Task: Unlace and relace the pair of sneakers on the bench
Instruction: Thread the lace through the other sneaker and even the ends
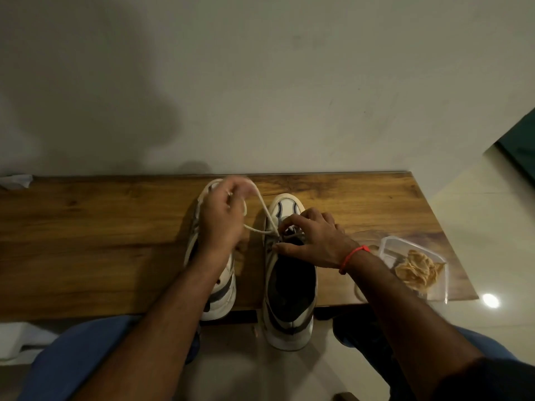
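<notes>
Pair of sneakers, bench centre, lace half drawn.
Right sneaker [289, 273]: right hand [311, 241] fingers curled at the eyelets, grip unclear. White lace [262, 208] runs to 10 o'clock into the blurred left hand [223, 215], curled round it, hiding the left sneaker [221, 290]. Bench [101, 241]; plastic container [417, 267] at 3 o'clock.

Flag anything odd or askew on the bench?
The right sneaker sticks out heel-first past the bench front edge. A clear food container also overhangs the right corner. Nothing looks spilled or damaged.
</notes>
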### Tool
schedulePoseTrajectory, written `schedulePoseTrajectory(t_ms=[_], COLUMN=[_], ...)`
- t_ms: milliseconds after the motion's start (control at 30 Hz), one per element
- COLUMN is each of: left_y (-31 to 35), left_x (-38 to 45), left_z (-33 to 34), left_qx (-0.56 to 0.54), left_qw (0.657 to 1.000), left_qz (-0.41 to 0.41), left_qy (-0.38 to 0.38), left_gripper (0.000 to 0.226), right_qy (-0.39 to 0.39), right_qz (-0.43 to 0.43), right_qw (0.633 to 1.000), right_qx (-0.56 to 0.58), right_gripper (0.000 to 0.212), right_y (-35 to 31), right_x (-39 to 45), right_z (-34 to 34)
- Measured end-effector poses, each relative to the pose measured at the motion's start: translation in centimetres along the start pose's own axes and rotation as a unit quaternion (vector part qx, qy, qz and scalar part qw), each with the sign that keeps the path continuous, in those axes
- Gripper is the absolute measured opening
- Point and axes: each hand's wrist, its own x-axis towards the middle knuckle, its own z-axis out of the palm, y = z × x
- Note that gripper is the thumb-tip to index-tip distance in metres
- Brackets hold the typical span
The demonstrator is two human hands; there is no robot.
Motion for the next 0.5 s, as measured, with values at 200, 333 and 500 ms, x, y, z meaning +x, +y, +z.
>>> schedulePoseTrajectory(t_ms=[200, 333, 500], left_y=[0.0, -2.7, -3.1], left_x=[0.9, -1.0, -0.3], left_z=[-1.0, 0.9, 0.6], left_qx=[-0.198, 0.332, 0.284], left_qw=[0.973, 0.901, 0.937], left_qz=[-0.115, 0.024, 0.013], left_qy=[-0.021, -0.279, -0.201], left_gripper=[0.027, 0.02, 0.018], right_qy=[-0.005, -0.003, -0.011], right_qz=[0.002, 0.003, 0.003], right_qw=[1.0, 1.0, 1.0], right_qx=[0.004, -0.006, -0.01], right_gripper=[0.049, 0.051, 0.051], right_y=[0.2, 0.2, 0.4], right_x=[0.0, 0.1, 0.1], right_z=[0.1, 0.1, -0.1])
